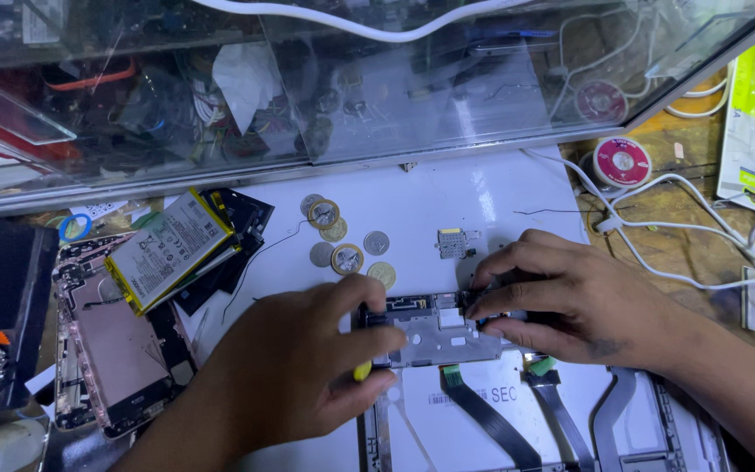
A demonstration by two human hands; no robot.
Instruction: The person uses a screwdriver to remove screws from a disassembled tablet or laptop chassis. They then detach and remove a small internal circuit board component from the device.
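Low in the middle of the frame, the left hand (pixel 294 367) grips a yellow-handled tool (pixel 362 371) against the opened grey metal device frame (pixel 441 336), which the right hand (pixel 570 297) pins down with its fingertips.

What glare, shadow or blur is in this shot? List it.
Head view: white glare streaks the glass case, hazing what lies inside; soft sheen on the white mat; the left hand shades the device beneath it; right hand, coins and battery stay sharp.
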